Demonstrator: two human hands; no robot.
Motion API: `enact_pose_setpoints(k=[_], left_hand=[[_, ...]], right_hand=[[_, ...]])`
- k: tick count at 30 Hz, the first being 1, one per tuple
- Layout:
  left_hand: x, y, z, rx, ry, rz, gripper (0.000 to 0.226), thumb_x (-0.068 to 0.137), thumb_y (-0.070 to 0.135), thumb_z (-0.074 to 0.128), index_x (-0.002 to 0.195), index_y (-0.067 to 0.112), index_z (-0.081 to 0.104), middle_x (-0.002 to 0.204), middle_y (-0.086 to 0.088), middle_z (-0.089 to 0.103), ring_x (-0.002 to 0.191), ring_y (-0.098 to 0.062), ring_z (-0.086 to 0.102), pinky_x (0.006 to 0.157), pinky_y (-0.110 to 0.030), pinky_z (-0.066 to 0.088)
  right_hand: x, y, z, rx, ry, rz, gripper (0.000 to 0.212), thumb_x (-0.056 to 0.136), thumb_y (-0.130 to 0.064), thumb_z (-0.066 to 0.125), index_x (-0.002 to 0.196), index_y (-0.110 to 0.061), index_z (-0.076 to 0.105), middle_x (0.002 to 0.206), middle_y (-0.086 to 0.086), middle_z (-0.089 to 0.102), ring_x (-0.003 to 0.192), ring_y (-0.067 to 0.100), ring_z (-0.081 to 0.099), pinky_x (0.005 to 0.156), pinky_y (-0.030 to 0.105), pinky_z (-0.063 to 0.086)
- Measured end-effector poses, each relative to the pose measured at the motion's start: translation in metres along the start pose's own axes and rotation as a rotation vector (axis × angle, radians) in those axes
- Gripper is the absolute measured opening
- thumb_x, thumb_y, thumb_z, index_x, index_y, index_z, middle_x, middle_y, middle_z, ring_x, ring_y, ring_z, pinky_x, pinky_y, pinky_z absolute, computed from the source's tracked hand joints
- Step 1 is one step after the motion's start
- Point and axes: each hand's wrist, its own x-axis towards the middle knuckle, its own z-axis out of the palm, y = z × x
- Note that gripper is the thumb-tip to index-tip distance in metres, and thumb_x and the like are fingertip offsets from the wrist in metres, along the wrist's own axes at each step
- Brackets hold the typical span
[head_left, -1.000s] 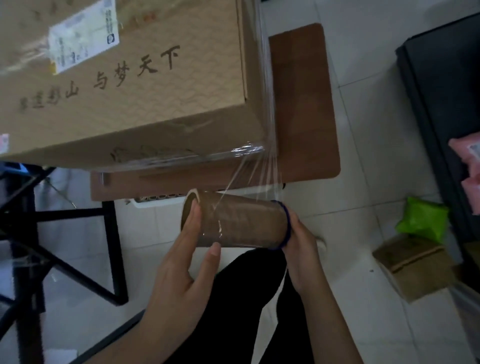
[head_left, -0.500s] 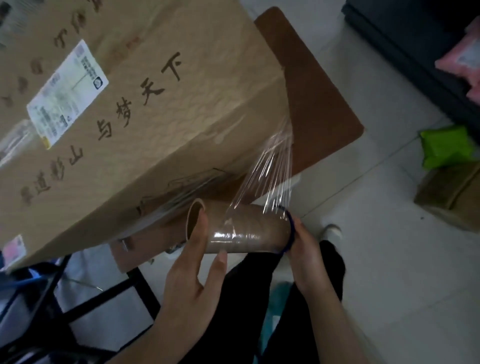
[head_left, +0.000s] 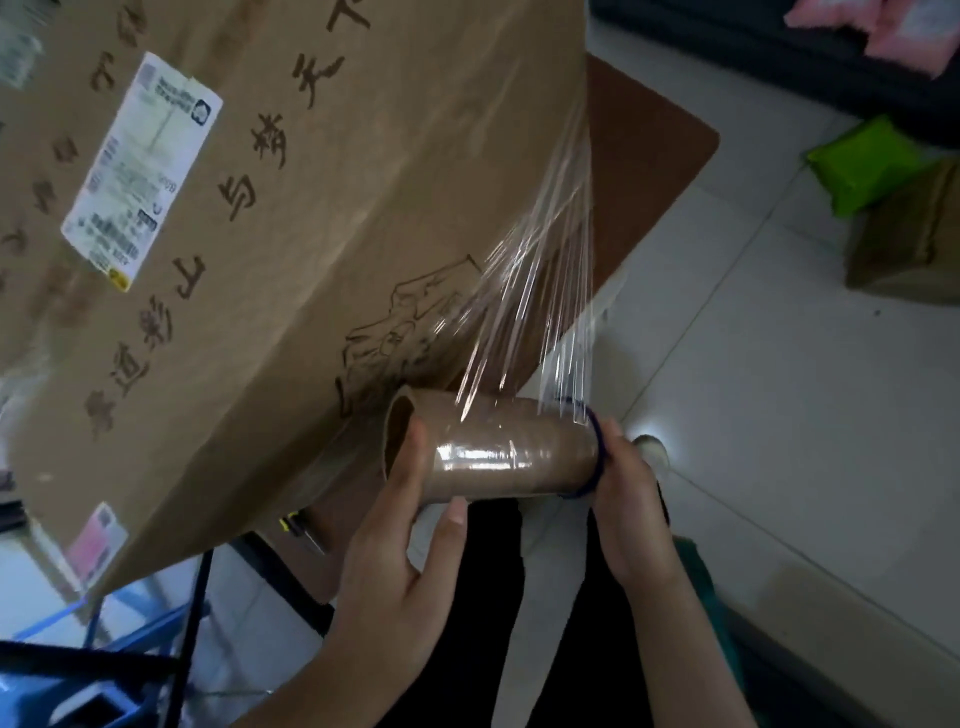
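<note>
A large brown cardboard box (head_left: 291, 218) with printed characters and a white shipping label (head_left: 140, 166) fills the upper left, resting on a brown wooden tabletop (head_left: 644, 171). Just below its lower corner I hold a nearly used-up stretch-film roll (head_left: 498, 449), a brown cardboard tube with a dark blue band at its right end. A sheet of clear film (head_left: 540, 280) runs taut from the roll up to the box's right edge. My left hand (head_left: 400, 540) grips the tube's left end, thumb and index finger around it. My right hand (head_left: 628, 493) holds the right end.
White tiled floor (head_left: 779, 415) lies to the right. A green bag (head_left: 867, 166) and a small cardboard box (head_left: 909, 234) sit on it at the right edge. Pink packets (head_left: 883, 26) lie on dark furniture at the top right. Black and blue metal frames (head_left: 156, 649) stand lower left.
The view has swung closer to the box, which now looks tilted and larger. The film between roll and box has grown longer and steeper. Both hands keep their hold on the roll.
</note>
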Motion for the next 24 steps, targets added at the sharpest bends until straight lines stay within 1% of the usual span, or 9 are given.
enact_pose_setpoints(k=[3, 5, 7, 12, 14, 17, 19, 22, 24], left_hand=[[-0.011, -0.024, -0.023, 0.016, -0.057, 0.025, 0.064, 0.084, 0.047, 0.044, 0.143, 0.033, 0.026, 0.127, 0.061, 0.018, 0.126, 0.029, 0.016, 0.095, 0.008, 0.015], [-0.018, -0.042, -0.039, 0.049, -0.084, 0.067, 0.060, 0.086, 0.040, 0.047, 0.142, 0.032, 0.028, 0.122, 0.065, 0.016, 0.121, 0.035, 0.013, 0.092, 0.010, 0.012], [-0.026, -0.059, -0.052, 0.059, -0.121, 0.109, 0.060, 0.086, 0.043, 0.046, 0.142, 0.034, 0.028, 0.129, 0.059, 0.018, 0.126, 0.029, 0.016, 0.097, 0.006, 0.014], [-0.054, -0.091, -0.082, 0.061, -0.162, 0.109, 0.058, 0.078, 0.057, 0.041, 0.135, 0.056, 0.029, 0.134, 0.049, 0.028, 0.129, 0.018, 0.029, 0.103, -0.008, 0.030], [-0.065, -0.100, -0.092, 0.061, -0.147, 0.104, 0.057, 0.077, 0.058, 0.042, 0.132, 0.062, 0.030, 0.135, 0.045, 0.033, 0.128, 0.012, 0.036, 0.100, -0.011, 0.036], [-0.078, -0.119, -0.111, 0.044, -0.168, 0.121, 0.058, 0.078, 0.056, 0.043, 0.135, 0.055, 0.031, 0.133, 0.048, 0.034, 0.128, 0.015, 0.034, 0.095, -0.003, 0.033], [-0.088, -0.128, -0.124, 0.071, -0.187, 0.173, 0.059, 0.081, 0.054, 0.043, 0.138, 0.051, 0.030, 0.137, 0.045, 0.032, 0.131, 0.014, 0.032, 0.100, -0.005, 0.031], [-0.100, -0.140, -0.142, 0.097, -0.210, 0.223, 0.058, 0.082, 0.052, 0.042, 0.138, 0.052, 0.028, 0.135, 0.047, 0.032, 0.129, 0.017, 0.032, 0.097, 0.000, 0.029], [-0.105, -0.149, -0.155, 0.094, -0.234, 0.240, 0.058, 0.082, 0.051, 0.042, 0.139, 0.051, 0.029, 0.137, 0.044, 0.033, 0.130, 0.016, 0.032, 0.097, 0.000, 0.029]], right_hand=[[-0.011, 0.031, 0.013, 0.042, 0.029, -0.058, 0.038, 0.100, -0.031, 0.040, 0.125, -0.017, 0.064, 0.115, 0.004, 0.072, 0.101, 0.013, 0.069, 0.073, 0.022, 0.055], [-0.020, 0.054, 0.023, 0.053, 0.048, -0.088, 0.038, 0.101, -0.033, 0.038, 0.126, -0.019, 0.064, 0.115, 0.002, 0.072, 0.102, 0.013, 0.068, 0.076, 0.025, 0.053], [-0.030, 0.073, 0.031, 0.090, 0.062, -0.090, 0.039, 0.100, -0.036, 0.039, 0.126, -0.020, 0.063, 0.119, 0.006, 0.071, 0.106, 0.018, 0.067, 0.080, 0.030, 0.052], [-0.055, 0.124, 0.050, 0.226, 0.152, -0.037, 0.045, 0.094, -0.043, 0.051, 0.129, -0.016, 0.062, 0.128, 0.014, 0.065, 0.118, 0.030, 0.061, 0.092, 0.041, 0.053], [-0.061, 0.144, 0.059, 0.234, 0.180, -0.034, 0.051, 0.087, -0.047, 0.059, 0.127, -0.016, 0.063, 0.127, 0.016, 0.065, 0.113, 0.034, 0.063, 0.081, 0.037, 0.056], [-0.072, 0.169, 0.075, 0.208, 0.151, -0.072, 0.062, 0.078, -0.056, 0.064, 0.123, -0.014, 0.065, 0.117, 0.015, 0.068, 0.095, 0.027, 0.065, 0.055, 0.028, 0.053], [-0.079, 0.186, 0.084, 0.237, 0.134, -0.122, 0.064, 0.074, -0.059, 0.062, 0.120, -0.016, 0.068, 0.110, 0.010, 0.072, 0.094, 0.022, 0.067, 0.058, 0.029, 0.052], [-0.088, 0.212, 0.098, 0.267, 0.102, -0.156, 0.042, 0.087, -0.044, 0.053, 0.112, -0.016, 0.070, 0.100, 0.002, 0.075, 0.089, 0.009, 0.071, 0.074, 0.027, 0.055], [-0.093, 0.229, 0.111, 0.248, 0.116, -0.166, 0.038, 0.085, -0.047, 0.052, 0.105, -0.020, 0.070, 0.099, 0.001, 0.074, 0.084, 0.003, 0.071, 0.075, 0.023, 0.053]])
